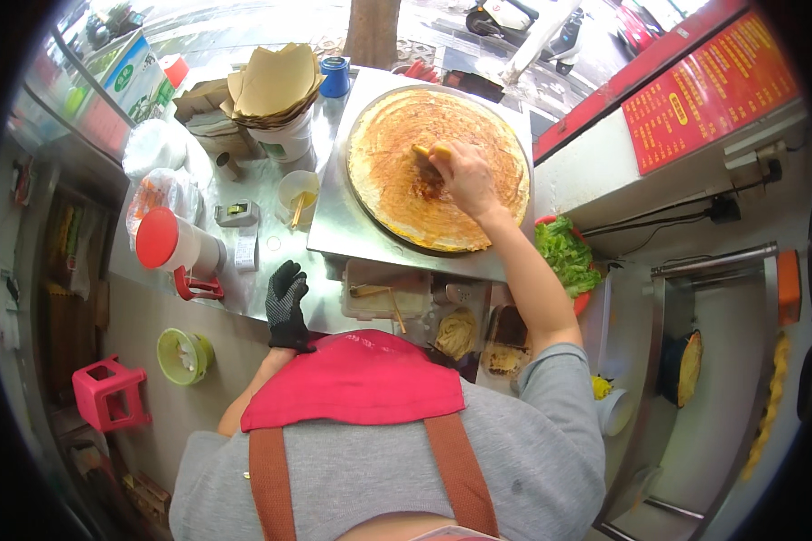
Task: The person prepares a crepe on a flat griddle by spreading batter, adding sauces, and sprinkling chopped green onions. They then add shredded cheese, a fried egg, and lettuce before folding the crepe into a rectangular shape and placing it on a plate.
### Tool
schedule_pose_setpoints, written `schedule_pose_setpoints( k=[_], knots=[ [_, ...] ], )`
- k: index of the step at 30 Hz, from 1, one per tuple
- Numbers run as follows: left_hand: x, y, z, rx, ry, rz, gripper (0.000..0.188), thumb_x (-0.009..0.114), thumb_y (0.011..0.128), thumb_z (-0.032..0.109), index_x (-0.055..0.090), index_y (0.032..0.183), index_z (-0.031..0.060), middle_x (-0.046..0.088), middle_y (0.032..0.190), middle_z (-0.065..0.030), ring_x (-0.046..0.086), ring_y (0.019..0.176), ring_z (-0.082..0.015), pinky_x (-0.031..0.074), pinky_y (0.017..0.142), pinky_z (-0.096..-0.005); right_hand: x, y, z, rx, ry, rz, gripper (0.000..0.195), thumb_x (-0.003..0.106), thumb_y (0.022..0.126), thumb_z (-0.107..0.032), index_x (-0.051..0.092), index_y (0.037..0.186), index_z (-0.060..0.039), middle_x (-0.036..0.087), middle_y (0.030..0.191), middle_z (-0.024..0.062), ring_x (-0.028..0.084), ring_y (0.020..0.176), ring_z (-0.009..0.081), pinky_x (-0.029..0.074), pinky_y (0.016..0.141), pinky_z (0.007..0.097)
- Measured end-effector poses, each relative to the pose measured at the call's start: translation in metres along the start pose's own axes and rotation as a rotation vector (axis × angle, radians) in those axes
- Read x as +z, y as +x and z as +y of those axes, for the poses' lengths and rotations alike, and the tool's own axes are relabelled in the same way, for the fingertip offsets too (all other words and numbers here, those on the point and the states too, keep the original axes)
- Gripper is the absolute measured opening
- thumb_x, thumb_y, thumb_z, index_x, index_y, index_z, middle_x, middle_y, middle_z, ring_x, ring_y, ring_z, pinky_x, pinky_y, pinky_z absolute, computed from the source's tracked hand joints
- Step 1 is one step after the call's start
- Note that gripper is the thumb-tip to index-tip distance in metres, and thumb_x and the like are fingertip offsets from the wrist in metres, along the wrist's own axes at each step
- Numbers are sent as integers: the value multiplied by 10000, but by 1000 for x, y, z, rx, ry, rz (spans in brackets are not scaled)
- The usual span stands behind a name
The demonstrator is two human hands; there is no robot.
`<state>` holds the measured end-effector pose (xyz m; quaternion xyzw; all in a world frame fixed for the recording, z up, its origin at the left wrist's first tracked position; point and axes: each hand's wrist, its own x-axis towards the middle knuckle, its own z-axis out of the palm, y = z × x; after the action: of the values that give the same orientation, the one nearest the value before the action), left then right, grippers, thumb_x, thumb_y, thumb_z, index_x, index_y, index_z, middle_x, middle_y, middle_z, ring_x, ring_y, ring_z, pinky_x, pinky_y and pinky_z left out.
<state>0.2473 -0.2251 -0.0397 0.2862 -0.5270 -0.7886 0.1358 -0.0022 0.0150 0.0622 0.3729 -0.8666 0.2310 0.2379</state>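
Note:
My bare right hand (465, 174) is closed on the handle of a yellowish brush or spreader (430, 154), its far end resting on dark sauce near the middle of a large round crepe (399, 196). Reddish-brown sauce coats much of the crepe, which covers a round griddle set in a steel top. My left hand (287, 297), in a black dotted glove, lies at the steel counter's near edge with nothing visible in it. A plastic cup (298, 196) with a wooden-handled brush stands left of the griddle.
A red-lidded pitcher (166, 240), a receipt printer or dispenser (237, 214) and a bucket topped with paper bags (281, 135) stand at left. Lettuce (563, 253) fills a red basin at right. Below the griddle are a lidded plastic container (386, 291) and noodles (456, 331). A pink stool (110, 392) stands lower left.

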Motion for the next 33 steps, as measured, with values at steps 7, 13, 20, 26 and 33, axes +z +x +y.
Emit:
schedule_pose_setpoints(
  k=[7, 13, 20, 26, 33],
  knots=[
    [12, 8, 2, -18, -57, -18, 414, 599, 819, 24, 487, 1217, 23, 562, 1134, -84, 556, 984, -168, 462, 830, -277, -3, 13, 13, 481, 427, 202, 214, 525, 911, -230, 636, 934, -48, 622, 776, 139, 600, 733, 276, 453, 671, 350],
    [12, 15, -1, 4, -69, -19, 414, 604, 817, 31, 488, 1214, 22, 563, 1127, -83, 553, 990, -170, 459, 838, -275, 17, -7, 1, 221, 93, 113, 177, 534, 895, -230, 639, 883, -89, 619, 811, 111, 569, 685, 271, 398, 747, 397],
    [7, 20, 9, 15, -8, -23, 462, 624, 814, 91, 462, 1238, 5, 546, 1161, -95, 552, 1017, -176, 455, 852, -286, 18, 4, -26, 533, 511, 237, 268, 480, 945, -284, 617, 972, -55, 610, 828, 76, 575, 763, 146, 432, 679, 276],
    [5, 28, 8, 36, -48, 0, 461, 621, 808, 78, 465, 1236, 10, 549, 1155, -92, 553, 1015, -181, 455, 850, -285, 20, 1, -6, 280, 97, 237, 209, 501, 925, -251, 617, 949, -78, 619, 828, 88, 560, 791, 245, 409, 728, 350],
    [1, 36, 1, 8, -76, 24, 458, 620, 795, 41, 477, 1229, 7, 562, 1136, -88, 557, 1006, -179, 458, 839, -276, 31, 4, -29, 339, 449, 221, 231, 484, 946, -233, 599, 1005, -41, 595, 801, 60, 564, 707, 131, 428, 631, 264]
  ],
)
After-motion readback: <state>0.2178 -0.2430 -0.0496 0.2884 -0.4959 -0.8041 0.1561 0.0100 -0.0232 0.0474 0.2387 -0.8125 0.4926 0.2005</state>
